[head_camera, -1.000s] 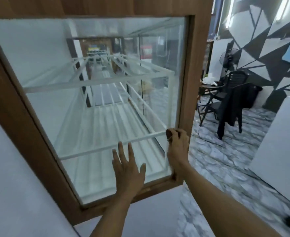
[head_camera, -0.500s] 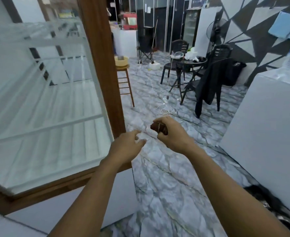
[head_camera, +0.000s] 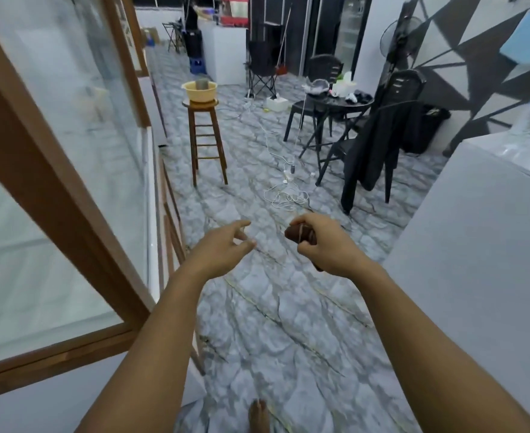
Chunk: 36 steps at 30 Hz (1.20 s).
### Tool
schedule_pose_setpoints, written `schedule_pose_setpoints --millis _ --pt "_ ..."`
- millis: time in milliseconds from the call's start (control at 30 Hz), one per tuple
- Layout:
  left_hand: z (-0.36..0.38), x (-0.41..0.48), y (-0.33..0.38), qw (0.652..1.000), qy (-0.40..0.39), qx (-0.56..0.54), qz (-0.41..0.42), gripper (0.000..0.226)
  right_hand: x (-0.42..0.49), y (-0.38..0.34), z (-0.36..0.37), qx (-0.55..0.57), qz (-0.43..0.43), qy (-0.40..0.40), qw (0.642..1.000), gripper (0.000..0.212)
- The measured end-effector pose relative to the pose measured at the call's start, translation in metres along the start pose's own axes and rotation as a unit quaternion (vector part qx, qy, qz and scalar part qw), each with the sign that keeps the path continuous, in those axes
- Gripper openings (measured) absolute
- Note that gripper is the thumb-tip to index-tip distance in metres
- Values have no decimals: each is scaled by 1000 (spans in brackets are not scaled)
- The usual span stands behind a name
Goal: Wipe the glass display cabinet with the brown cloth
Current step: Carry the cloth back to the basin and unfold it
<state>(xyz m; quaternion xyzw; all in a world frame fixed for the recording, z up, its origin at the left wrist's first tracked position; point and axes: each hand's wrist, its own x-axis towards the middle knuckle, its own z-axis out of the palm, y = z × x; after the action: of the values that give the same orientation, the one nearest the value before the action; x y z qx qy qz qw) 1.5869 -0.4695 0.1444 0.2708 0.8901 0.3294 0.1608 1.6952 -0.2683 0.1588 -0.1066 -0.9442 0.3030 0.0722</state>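
The glass display cabinet, with its brown wooden frame, fills the left side of the view. My right hand grips the bunched brown cloth out in front of me, over the floor and away from the glass. My left hand hovers beside it with loosely spread fingers, holding nothing. A small gap separates the two hands. Neither hand touches the cabinet.
A wooden stool carrying a yellow basin stands ahead beside the cabinet. White cables lie on the marble floor. Black chairs and a table sit at right, with a white counter close on my right.
My view has swung right, away from the cabinet's end pane. Both hands left the glass and came together over the floor; the right hand kept the cloth.
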Motion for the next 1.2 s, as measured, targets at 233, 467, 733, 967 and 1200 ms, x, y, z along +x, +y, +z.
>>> schedule_pose_setpoints --millis 233,467,733,967,1200 --pt "8 135 4 999 -1 -40 17 53 122 58 -22 -12 -14 -29 999 37" --pt "-7 276 11 998 18 -51 11 51 259 100 -52 -7 -10 -41 999 36" --pt "-25 447 -7 999 33 -35 -14 50 446 156 -55 25 -35 -69 997 35" --pt "-59 598 -20 994 67 -45 -77 49 628 189 -60 56 -58 -137 987 34" --pt "-98 728 -59 987 92 -67 -118 48 795 202 -41 55 -74 -187 978 38"
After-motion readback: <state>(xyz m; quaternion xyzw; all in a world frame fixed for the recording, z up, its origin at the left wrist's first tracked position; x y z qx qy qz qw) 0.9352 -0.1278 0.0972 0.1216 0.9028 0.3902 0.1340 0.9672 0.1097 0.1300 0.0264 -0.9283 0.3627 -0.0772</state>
